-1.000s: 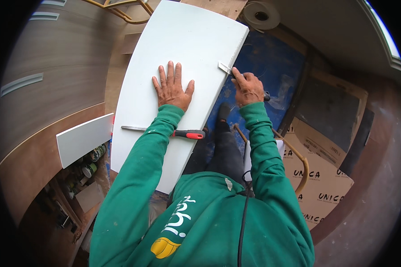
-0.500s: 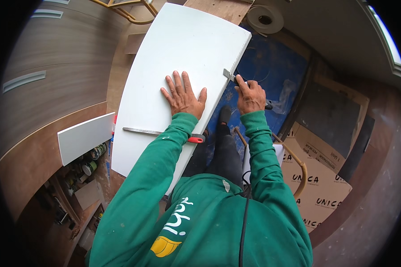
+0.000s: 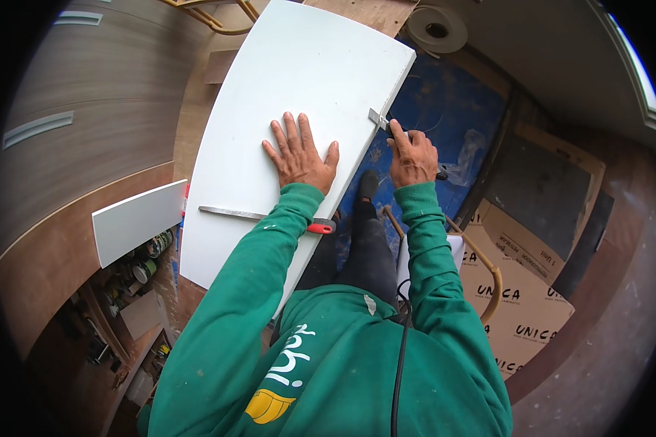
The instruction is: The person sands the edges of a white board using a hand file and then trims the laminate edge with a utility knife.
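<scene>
So the right hand is curled snugly round the handle of a bladed tool; blade points far-left, over the right edge of the white board; the board's long axis runs near-left to far-right, so the blade sits crosswise to that edge; right hand's the nearer one; left hand lies flat on the board, fingers spread, gripping nothing.
</scene>
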Demonstrator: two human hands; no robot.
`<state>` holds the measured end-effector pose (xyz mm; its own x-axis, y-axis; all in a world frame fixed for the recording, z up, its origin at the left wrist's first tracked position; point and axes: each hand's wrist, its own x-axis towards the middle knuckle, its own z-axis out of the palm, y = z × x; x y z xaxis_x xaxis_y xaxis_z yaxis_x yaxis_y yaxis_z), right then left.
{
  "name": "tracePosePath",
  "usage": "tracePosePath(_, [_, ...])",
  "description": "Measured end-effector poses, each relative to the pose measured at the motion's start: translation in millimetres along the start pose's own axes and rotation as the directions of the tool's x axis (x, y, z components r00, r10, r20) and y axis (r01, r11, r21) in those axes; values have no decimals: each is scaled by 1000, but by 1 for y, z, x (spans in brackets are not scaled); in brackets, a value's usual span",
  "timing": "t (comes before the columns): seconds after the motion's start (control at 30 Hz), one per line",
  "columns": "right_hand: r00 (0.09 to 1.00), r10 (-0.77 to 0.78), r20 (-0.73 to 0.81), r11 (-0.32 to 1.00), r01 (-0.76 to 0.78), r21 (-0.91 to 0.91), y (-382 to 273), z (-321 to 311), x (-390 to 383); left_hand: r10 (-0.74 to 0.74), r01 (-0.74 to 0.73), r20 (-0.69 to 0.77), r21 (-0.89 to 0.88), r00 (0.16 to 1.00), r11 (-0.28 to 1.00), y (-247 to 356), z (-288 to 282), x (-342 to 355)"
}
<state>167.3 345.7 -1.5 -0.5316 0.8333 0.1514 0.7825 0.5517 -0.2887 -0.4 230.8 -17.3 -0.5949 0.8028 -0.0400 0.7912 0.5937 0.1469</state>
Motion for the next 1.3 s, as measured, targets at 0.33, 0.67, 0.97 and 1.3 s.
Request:
tracePosePath(0.33, [1000,-1,12,1000,0,8,-6,6,21,22,-22,-18,9,1000,1000,4,0,-1])
tracePosePath(0.67, [999,-32,-21,999,32,25,11,0,5,9,-9,-1,-14,1000,1000,3,-1,1])
tracePosePath(0.97, [1000,-18,2,1000,18,20,-3,3,23,28,-28,-27,-4,999,1000,3,0,0])
tracePosePath(1.3, [997,66,-27,994,-63,94,-10,8,13,23,-23,-28,11,999,1000,1,1,0])
